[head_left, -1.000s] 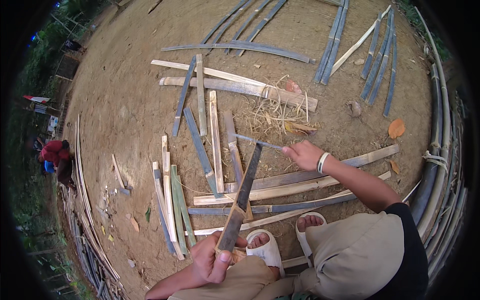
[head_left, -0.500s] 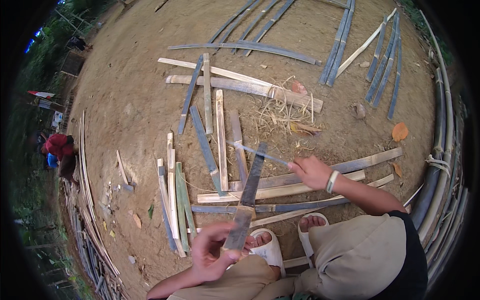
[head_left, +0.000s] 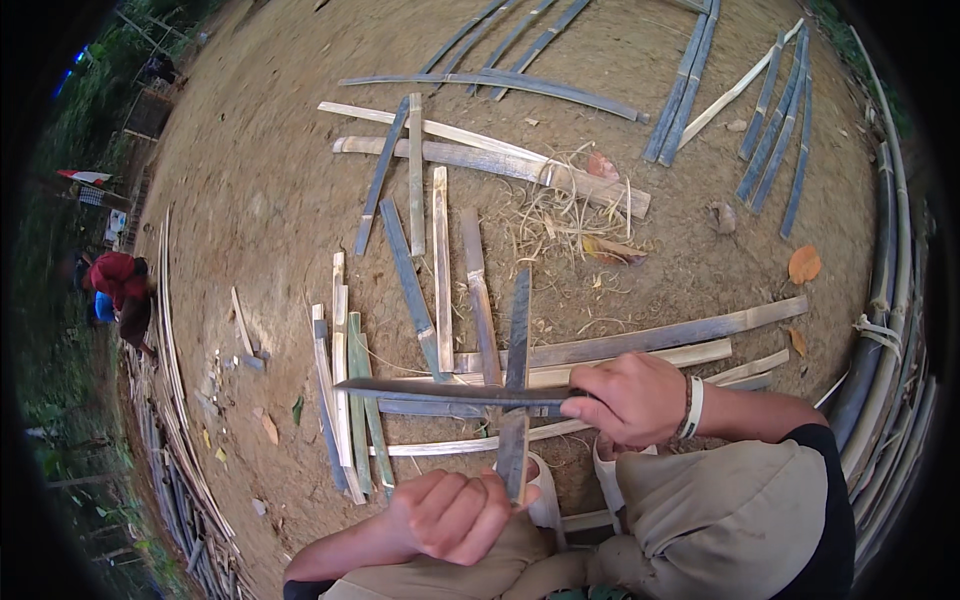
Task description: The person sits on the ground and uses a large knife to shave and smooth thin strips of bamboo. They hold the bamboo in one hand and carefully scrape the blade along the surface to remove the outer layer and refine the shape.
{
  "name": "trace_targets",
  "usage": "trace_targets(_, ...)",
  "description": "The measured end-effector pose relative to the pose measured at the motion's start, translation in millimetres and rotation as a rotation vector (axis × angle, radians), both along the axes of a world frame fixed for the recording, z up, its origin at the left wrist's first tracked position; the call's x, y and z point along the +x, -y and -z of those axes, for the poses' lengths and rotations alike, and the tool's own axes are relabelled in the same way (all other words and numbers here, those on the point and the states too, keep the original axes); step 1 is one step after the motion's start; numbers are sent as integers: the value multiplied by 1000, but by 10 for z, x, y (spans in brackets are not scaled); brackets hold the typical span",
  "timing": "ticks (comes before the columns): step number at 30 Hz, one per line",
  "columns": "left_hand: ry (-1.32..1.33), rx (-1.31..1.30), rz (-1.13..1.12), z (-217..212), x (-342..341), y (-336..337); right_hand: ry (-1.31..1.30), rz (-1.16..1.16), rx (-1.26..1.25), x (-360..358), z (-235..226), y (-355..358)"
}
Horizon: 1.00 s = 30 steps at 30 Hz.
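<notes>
My left hand [head_left: 455,515] is closed around the near end of a dark bamboo strip [head_left: 513,445], which points away from me above the ground. In my right hand [head_left: 632,398] is a long knife [head_left: 450,392] with a dark blade, its tip toward the left. The blade lies across the middle of the strip; whether its edge bites into the bamboo I cannot tell. Beneath both hands, several split bamboo strips [head_left: 650,338] lie crosswise on the soil. My sandalled feet are partly hidden behind the strip and my right hand.
Pale shavings [head_left: 575,215] are heaped ahead of me beside a broad bamboo slat [head_left: 480,162]. Short bamboo pieces [head_left: 342,380] lie at left. Long bamboo poles [head_left: 868,370], tied together, line the right side. A person in red [head_left: 122,280] bends over at the far left.
The knife has come back toward me and now lies across the bamboo strip. My left hand has turned, knuckles up, around the strip's near end.
</notes>
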<state>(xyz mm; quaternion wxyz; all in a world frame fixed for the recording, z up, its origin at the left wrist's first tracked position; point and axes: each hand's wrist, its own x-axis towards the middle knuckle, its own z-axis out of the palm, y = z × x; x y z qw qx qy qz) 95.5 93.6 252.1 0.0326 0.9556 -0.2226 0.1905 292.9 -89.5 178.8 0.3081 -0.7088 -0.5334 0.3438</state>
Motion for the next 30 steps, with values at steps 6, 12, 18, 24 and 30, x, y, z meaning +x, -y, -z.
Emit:
trace_targets(6, 24, -5, 29, 66, -6, 53, -106, -100, 109, -63, -108, 71)
trace_targets(12, 85, 18, -23, 90, -52, 33, 49, -120, 151, -59, -201, 15)
trace_targets(18, 36, 10, -36, 42, -66, 36, -33, -128, 107, -7, -138, 17)
trace_targets(24, 6, -17, 25, 68, -72, 61, 50, -78, 7, 24, -19, 23)
trace_targets(30, 9, -7, 40, 122, -97, 27, -65, -88, 93, -73, 9, 23)
